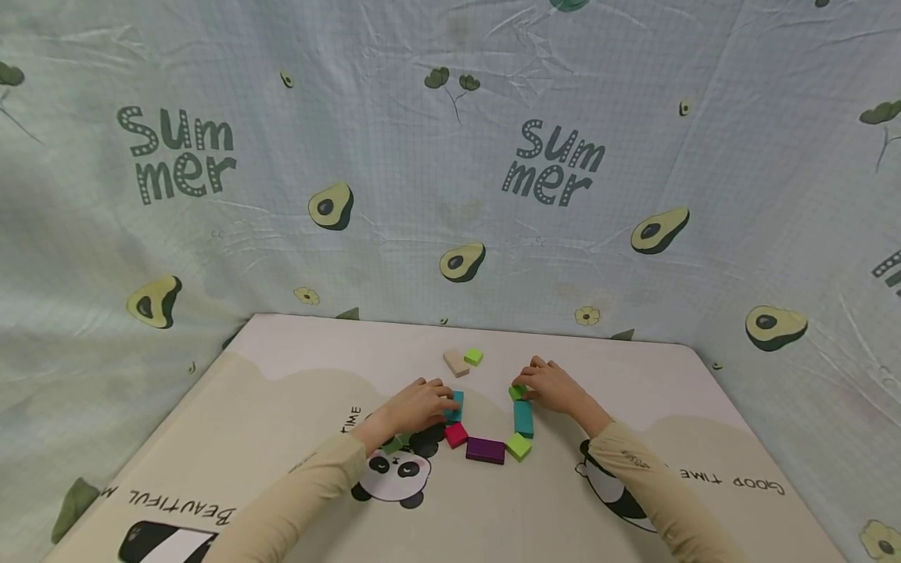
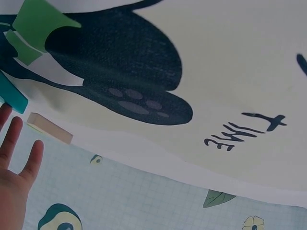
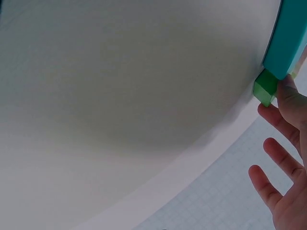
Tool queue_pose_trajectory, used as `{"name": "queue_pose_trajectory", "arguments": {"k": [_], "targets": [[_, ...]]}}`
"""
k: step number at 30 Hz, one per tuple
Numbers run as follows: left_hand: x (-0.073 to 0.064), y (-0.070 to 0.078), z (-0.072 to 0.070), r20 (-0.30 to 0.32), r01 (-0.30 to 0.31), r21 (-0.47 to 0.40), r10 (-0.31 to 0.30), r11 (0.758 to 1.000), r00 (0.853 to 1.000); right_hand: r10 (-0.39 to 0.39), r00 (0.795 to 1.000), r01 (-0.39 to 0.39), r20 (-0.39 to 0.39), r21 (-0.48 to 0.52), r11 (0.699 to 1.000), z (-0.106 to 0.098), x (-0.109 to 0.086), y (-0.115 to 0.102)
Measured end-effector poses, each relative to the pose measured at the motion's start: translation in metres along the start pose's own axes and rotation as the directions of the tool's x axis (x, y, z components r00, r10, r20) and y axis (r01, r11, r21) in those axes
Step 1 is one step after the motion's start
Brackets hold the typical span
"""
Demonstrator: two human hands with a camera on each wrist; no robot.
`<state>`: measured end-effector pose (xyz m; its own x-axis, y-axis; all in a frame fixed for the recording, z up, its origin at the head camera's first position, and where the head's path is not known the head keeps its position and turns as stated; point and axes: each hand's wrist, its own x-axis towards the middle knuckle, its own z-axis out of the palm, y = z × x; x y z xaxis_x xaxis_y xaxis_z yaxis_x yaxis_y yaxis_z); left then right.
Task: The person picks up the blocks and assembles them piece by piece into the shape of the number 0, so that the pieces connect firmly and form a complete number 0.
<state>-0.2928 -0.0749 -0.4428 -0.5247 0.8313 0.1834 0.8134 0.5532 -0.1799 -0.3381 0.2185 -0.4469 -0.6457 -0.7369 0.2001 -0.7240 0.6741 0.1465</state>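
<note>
Small coloured blocks form a U on the table. My left hand [image 1: 418,405] has its fingers on the teal block [image 1: 457,403] at the left arm of the U; the thumb side is out of sight in the left wrist view. Between thumb and forefinger, my right hand [image 1: 554,387] pinches a green cube [image 3: 265,87] at the far end of the right teal block [image 1: 524,420]; the other fingers are spread. A red cube [image 1: 456,435], a purple block [image 1: 486,450] and a lime cube [image 1: 518,447] make up the near part.
Beyond the U lie a beige wooden block [image 1: 456,363] and another lime cube [image 1: 474,356]. The table [image 1: 450,516] has a cover with panda prints and lettering. Behind its far edge hangs a curtain [image 1: 394,156] with avocado prints.
</note>
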Motion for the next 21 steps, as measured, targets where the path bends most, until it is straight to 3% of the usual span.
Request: {"name": "queue_pose_trajectory", "arguments": {"k": [11,21], "targets": [[0.0001,-0.0007,-0.0006,-0.031,-0.018,-0.007,0.018,1.0,0.999,-0.001,1.0,0.001,-0.02,0.0,1.0,-0.0025,-0.0008,-0.002],[-0.0001,-0.0009,0.0,-0.018,-0.015,0.02,0.016,1.0,1.0,0.011,0.999,-0.01,-0.049,0.019,1.0,-0.0015,0.0,-0.0036]]}}
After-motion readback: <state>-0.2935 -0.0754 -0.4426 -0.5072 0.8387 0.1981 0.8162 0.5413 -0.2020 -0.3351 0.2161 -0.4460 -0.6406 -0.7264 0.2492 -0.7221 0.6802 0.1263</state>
